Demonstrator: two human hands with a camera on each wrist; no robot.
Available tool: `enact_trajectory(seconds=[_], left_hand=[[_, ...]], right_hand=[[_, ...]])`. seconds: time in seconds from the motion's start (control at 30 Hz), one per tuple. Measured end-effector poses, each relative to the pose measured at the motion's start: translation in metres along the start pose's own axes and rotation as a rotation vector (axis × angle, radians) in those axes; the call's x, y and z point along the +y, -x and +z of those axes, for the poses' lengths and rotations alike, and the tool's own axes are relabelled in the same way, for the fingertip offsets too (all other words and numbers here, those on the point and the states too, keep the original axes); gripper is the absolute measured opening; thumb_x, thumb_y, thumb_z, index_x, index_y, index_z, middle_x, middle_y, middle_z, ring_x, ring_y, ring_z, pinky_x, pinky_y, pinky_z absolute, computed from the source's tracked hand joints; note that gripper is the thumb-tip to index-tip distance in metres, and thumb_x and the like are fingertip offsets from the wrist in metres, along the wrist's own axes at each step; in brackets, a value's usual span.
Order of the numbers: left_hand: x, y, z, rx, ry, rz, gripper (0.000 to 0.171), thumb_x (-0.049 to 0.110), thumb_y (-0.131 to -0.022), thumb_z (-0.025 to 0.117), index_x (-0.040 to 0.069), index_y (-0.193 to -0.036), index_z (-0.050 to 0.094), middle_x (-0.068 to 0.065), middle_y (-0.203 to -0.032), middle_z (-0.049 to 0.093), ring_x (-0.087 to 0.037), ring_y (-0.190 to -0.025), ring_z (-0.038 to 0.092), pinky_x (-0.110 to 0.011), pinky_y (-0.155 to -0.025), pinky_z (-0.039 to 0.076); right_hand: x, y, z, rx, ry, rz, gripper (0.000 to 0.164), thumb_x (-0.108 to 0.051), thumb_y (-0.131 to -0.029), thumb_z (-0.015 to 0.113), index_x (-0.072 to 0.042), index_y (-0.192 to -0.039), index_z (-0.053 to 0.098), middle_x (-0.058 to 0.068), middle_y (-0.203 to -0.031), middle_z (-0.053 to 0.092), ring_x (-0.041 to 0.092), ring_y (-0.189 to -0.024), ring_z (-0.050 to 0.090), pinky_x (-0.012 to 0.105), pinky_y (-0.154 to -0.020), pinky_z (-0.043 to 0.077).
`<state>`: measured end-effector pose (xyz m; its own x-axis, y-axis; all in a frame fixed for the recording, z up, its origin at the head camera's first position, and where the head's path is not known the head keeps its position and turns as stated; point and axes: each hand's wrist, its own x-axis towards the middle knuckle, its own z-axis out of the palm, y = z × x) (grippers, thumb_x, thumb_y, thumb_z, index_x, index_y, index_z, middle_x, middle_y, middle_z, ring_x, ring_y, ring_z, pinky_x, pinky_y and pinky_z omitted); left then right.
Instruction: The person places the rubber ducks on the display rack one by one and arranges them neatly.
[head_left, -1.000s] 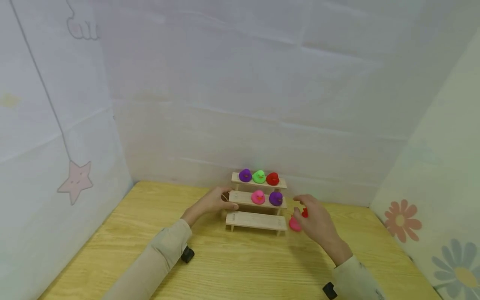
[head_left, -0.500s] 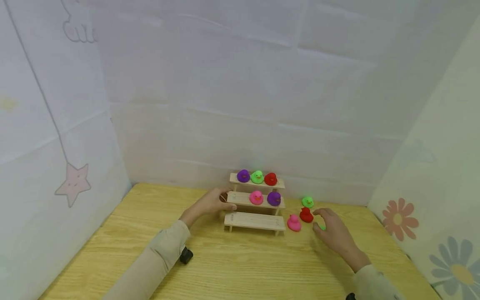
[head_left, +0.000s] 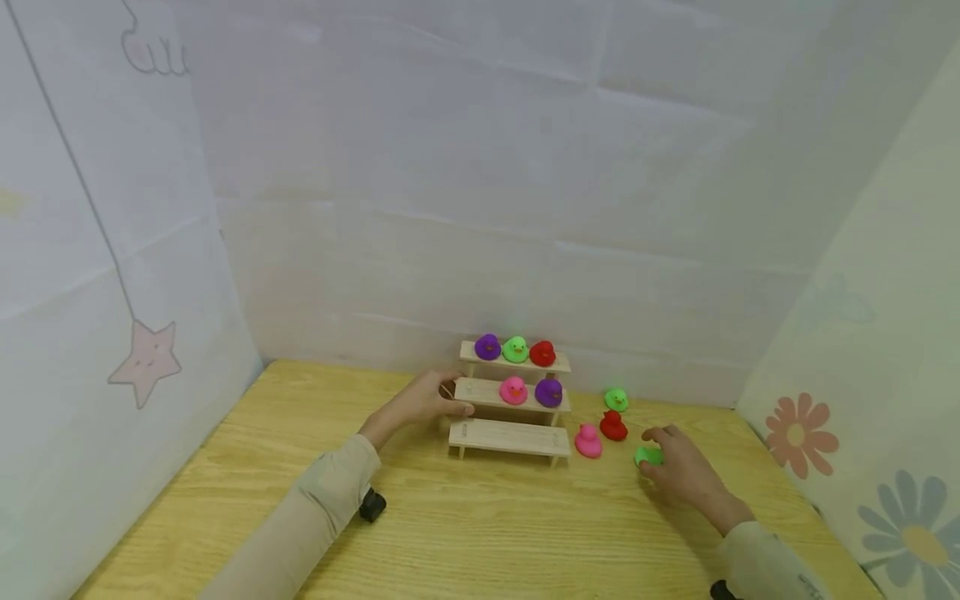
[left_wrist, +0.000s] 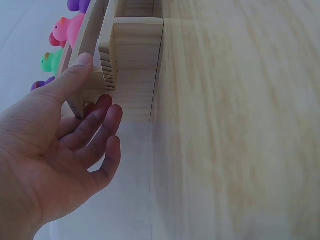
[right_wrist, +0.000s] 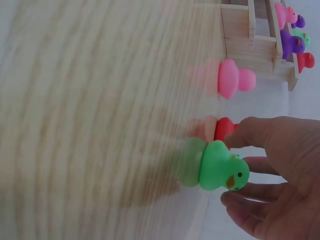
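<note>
Hands [head_left: 684,469] have moved farther apart above wooden table [head_left: 487,521], pale walls [head_left: 480,208] behind.

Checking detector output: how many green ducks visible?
3: top green duck mid top shelf, rear green duck near the table's back edge, third green duck by the right hand. Others could be hidden behind that shelf.

Behind the desk [head_left: 450,525] rises a pale, creased sheet [head_left: 465,208]. Left of the desk, a pink star [head_left: 146,360] with a smiling face ends a long line [head_left: 90,197]; right of the desk are a red flower [head_left: 798,435] and a grey-blue flower [head_left: 921,542].
</note>
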<state>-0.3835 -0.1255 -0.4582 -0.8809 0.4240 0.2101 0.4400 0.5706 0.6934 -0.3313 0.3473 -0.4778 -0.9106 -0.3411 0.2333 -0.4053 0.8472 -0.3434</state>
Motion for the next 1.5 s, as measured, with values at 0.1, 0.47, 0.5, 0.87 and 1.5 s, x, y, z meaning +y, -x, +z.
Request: enact_trajectory(seconds=[0.1, 0.47, 0.5, 0.87, 1.5], left_hand=[[0.000, -0.001, 0.000, 0.002, -0.010, -0.010, 0.068, 0.031, -0.088, 0.083, -0.004, -0.140, 0.055, -0.005, -0.095, 0.065, -0.021, -0.090, 0.066, -0.037, -0.084, 0.056], [-0.003, -0.002, 0.000, -0.001, -0.014, -0.014, 0.068, 0.032, -0.088, 0.083, -0.004, -0.139, 0.056, -0.003, -0.093, 0.065, -0.019, -0.088, 0.066, -0.036, -0.082, 0.056], [-0.002, -0.002, 0.001, -0.001, -0.013, -0.010, 0.067, 0.032, -0.088, 0.083, -0.004, -0.138, 0.056, -0.004, -0.093, 0.065, -0.019, -0.089, 0.066, -0.037, -0.083, 0.056], [0.000, 0.000, 0.000, -0.006, 0.000, -0.019, 0.075, 0.031, -0.087, 0.084, -0.009, -0.142, 0.051, -0.007, -0.096, 0.065, -0.024, -0.091, 0.066, -0.038, -0.083, 0.056], [-0.003, 0.000, 0.001, -0.010, 0.026, -0.012, 0.073, 0.031, -0.088, 0.083, -0.008, -0.141, 0.052, -0.005, -0.095, 0.067, -0.020, -0.087, 0.066, -0.036, -0.081, 0.056]], right_hand=[[0.006, 0.000, -0.001, -0.038, -0.021, 0.008, 0.040, -0.009, -0.089, 0.079, 0.007, -0.121, 0.062, 0.024, -0.116, 0.058, 0.038, -0.100, 0.061, 0.055, -0.084, 0.053], [0.020, 0.002, 0.003, -0.071, -0.115, 0.026, 0.031, -0.010, -0.089, 0.079, 0.004, -0.114, 0.065, 0.011, -0.098, 0.061, 0.022, -0.083, 0.058, 0.039, -0.071, 0.053], [0.021, 0.003, 0.004, -0.077, -0.127, 0.030, 0.034, -0.011, -0.089, 0.080, 0.004, -0.115, 0.064, 0.010, -0.098, 0.061, 0.022, -0.083, 0.058, 0.039, -0.070, 0.053], [0.030, 0.001, -0.002, -0.198, -0.211, -0.087, 0.053, -0.005, -0.084, 0.082, 0.005, -0.131, 0.058, 0.014, -0.111, 0.061, 0.016, -0.081, 0.058, 0.029, -0.067, 0.052], [0.003, 0.000, -0.016, -0.152, -0.220, -0.040, 0.040, -0.020, -0.088, 0.082, -0.001, -0.119, 0.065, 0.001, -0.095, 0.064, 0.015, -0.077, 0.061, 0.029, -0.059, 0.053]])
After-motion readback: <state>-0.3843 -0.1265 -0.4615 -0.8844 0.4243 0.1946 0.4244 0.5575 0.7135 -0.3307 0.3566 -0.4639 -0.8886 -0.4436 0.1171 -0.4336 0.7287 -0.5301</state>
